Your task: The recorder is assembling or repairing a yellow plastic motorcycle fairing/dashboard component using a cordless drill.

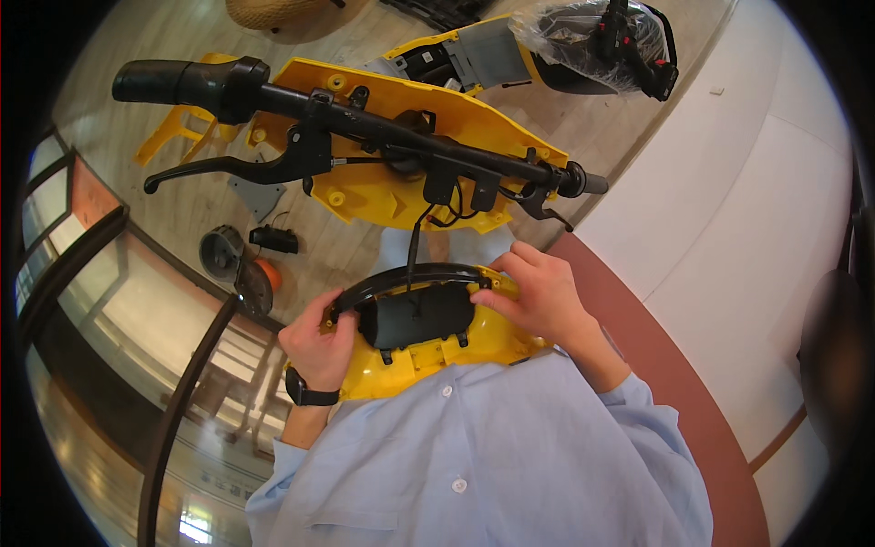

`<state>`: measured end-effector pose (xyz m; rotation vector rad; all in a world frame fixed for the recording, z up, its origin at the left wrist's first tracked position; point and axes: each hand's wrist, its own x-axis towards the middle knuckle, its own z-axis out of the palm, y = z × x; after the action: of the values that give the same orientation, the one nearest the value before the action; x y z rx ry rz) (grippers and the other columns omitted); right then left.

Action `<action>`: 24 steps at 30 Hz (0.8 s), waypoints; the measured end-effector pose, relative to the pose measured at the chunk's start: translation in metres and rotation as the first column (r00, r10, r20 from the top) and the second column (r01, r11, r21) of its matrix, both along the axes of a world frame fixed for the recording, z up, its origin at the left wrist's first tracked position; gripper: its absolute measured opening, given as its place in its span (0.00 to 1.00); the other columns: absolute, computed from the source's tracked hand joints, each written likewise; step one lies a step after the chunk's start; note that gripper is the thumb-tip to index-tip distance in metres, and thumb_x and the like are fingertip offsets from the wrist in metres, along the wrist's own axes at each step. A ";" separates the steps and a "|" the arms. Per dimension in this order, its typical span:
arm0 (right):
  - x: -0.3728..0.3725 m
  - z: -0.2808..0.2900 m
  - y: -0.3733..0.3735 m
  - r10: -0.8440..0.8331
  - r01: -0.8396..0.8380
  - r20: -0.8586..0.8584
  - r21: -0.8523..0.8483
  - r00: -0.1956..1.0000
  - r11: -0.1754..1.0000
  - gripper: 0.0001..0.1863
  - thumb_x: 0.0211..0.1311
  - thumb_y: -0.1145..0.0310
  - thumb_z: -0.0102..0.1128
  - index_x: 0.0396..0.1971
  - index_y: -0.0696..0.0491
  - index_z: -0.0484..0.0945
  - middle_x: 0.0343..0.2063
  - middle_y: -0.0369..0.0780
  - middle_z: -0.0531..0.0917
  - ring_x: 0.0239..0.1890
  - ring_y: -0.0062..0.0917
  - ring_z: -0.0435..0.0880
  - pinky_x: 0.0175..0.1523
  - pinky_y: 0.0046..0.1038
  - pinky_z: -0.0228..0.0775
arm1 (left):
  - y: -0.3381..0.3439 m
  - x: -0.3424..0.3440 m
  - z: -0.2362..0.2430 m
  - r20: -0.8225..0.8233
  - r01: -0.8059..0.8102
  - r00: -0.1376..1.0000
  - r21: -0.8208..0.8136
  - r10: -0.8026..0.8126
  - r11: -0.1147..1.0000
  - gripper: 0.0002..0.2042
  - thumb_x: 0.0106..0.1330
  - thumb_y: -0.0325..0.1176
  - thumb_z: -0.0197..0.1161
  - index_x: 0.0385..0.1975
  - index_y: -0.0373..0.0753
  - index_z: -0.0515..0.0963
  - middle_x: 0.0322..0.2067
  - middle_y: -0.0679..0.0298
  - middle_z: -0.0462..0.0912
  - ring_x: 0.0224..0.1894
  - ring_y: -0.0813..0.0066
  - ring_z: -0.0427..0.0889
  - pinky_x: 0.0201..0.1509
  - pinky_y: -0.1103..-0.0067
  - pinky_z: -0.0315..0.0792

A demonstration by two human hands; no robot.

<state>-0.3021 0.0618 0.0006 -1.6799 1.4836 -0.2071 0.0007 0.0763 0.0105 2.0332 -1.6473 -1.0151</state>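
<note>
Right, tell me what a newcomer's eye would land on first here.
The black handlebar with its brake lever runs across the top, over a bright yellow panel. Below it, at centre, the left hand and right hand grip a yellow cover with a black insert. At upper right lies a plastic-wrapped black part.

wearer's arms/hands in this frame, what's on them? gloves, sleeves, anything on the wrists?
No gloves: both hands are bare. The left hand has a black wristband or watch at the wrist. Both forearms wear light blue shirt sleeves, cuffs pushed back from the wrists. The right hand shows no rings or wristwear.
</note>
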 end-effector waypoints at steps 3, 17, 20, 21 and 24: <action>0.001 0.003 0.001 0.031 -0.033 -0.040 -0.053 0.999 0.998 0.19 0.53 0.53 0.73 0.32 0.52 0.79 0.27 0.38 0.75 0.29 0.35 0.80 0.32 0.33 0.73 | -0.002 -0.001 0.001 0.001 -0.008 1.000 0.013 0.008 1.000 0.12 0.53 0.24 0.69 0.39 0.34 0.83 0.29 0.53 0.86 0.31 0.65 0.88 0.36 0.78 0.78; 0.005 0.003 0.004 -0.061 0.059 -0.050 -0.048 0.997 0.997 0.17 0.49 0.57 0.76 0.29 0.51 0.79 0.26 0.38 0.75 0.27 0.35 0.80 0.30 0.32 0.73 | -0.015 0.011 0.018 -0.019 0.221 0.975 0.096 -0.221 0.970 0.18 0.55 0.29 0.72 0.47 0.35 0.80 0.38 0.53 0.86 0.40 0.58 0.87 0.43 0.73 0.79; 0.004 0.004 0.002 -0.073 0.070 -0.058 -0.047 0.996 0.996 0.17 0.46 0.58 0.78 0.29 0.51 0.80 0.25 0.38 0.75 0.26 0.34 0.80 0.30 0.32 0.72 | -0.011 0.022 0.015 -0.063 0.269 0.963 0.124 -0.263 0.955 0.20 0.57 0.28 0.71 0.50 0.36 0.78 0.41 0.53 0.85 0.42 0.56 0.86 0.45 0.72 0.79; 0.004 0.004 0.001 -0.069 0.066 -0.068 -0.047 0.995 0.997 0.17 0.45 0.58 0.79 0.28 0.52 0.80 0.25 0.38 0.75 0.26 0.34 0.80 0.30 0.32 0.72 | -0.011 0.025 0.016 -0.085 0.273 0.961 0.143 -0.263 0.951 0.19 0.58 0.27 0.70 0.50 0.36 0.78 0.41 0.53 0.85 0.42 0.56 0.86 0.45 0.72 0.79; 0.006 0.002 0.000 -0.060 0.058 -0.061 -0.040 0.996 0.998 0.17 0.44 0.59 0.79 0.28 0.52 0.81 0.25 0.38 0.75 0.26 0.34 0.80 0.29 0.32 0.72 | -0.008 0.028 0.016 -0.105 0.268 0.962 0.158 -0.254 0.950 0.19 0.58 0.26 0.69 0.50 0.36 0.78 0.41 0.53 0.85 0.42 0.55 0.86 0.46 0.72 0.78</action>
<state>-0.2956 0.0618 0.0031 -1.6876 1.5860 -0.2182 0.0290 0.0685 0.0262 1.8777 -1.8778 -1.3555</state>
